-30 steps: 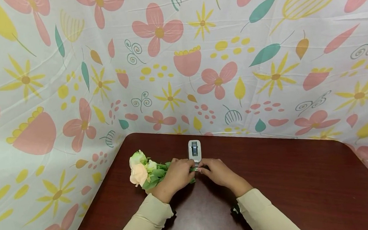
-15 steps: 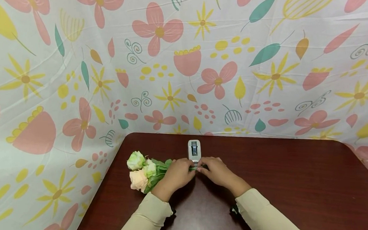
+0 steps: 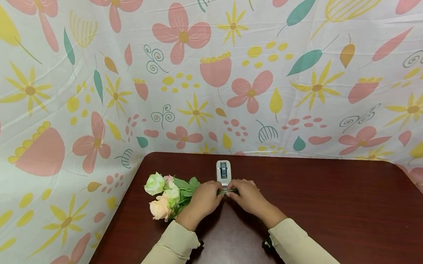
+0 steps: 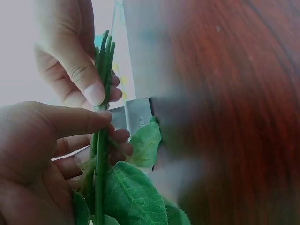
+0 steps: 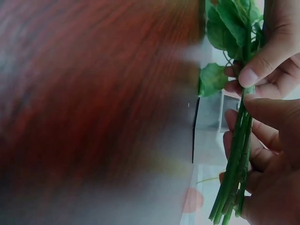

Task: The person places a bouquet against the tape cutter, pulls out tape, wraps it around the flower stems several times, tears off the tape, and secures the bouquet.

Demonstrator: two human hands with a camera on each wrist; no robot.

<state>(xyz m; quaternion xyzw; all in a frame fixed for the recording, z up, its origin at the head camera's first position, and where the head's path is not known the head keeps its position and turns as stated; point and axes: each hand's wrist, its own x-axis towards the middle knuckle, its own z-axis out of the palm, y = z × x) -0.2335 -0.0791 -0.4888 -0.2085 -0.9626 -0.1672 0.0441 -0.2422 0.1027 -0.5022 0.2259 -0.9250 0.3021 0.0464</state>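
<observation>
A bunch of flowers [image 3: 161, 207] with white, peach and pink blooms lies to the left, its heads by the table's left side. My left hand [image 3: 205, 197] pinches the green stems [image 4: 100, 159] between thumb and fingers, just below the leaves [image 4: 133, 192]. Close beside it, my right hand [image 3: 248, 194] pinches the same stems nearer their cut ends, thumb on top, as the right wrist view shows. Just behind both hands stands a white tape dispenser [image 3: 223, 171]; its front end is partly hidden by fingers. Whether tape is on the stems cannot be made out.
The dark red-brown table [image 3: 328, 205] reaches far to the right of the hands. A flower-patterned cloth [image 3: 249, 93] hangs along its back and left edges.
The blooms have turned and spread a little to the left, and a pink one now shows. Both hands stay close together on the stems, in nearly the same place.
</observation>
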